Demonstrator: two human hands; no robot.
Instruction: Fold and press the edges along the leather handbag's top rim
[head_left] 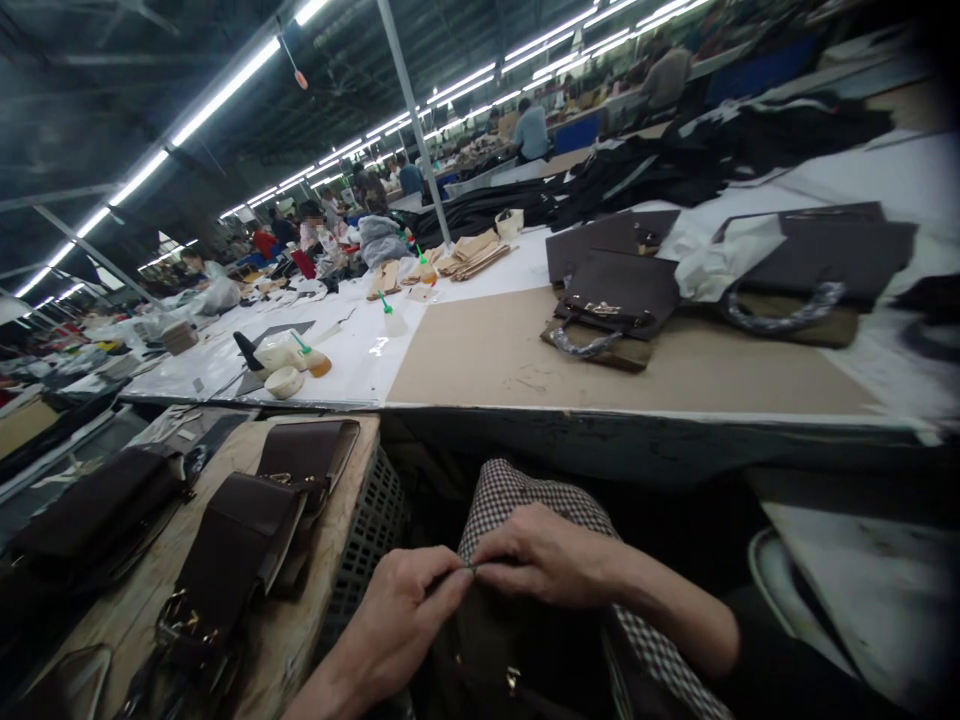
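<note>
Two hands (474,568) pinching something tiny

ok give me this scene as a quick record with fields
left hand: pinching a tiny item, too small to identify
right hand: pinching at the same spot
lap: checked cloth, dark piece with gold-coloured clasp
wooden board, left: dark bags
white-topped table, ahead: brown sheet, green-tipped bottles
background: people
</note>
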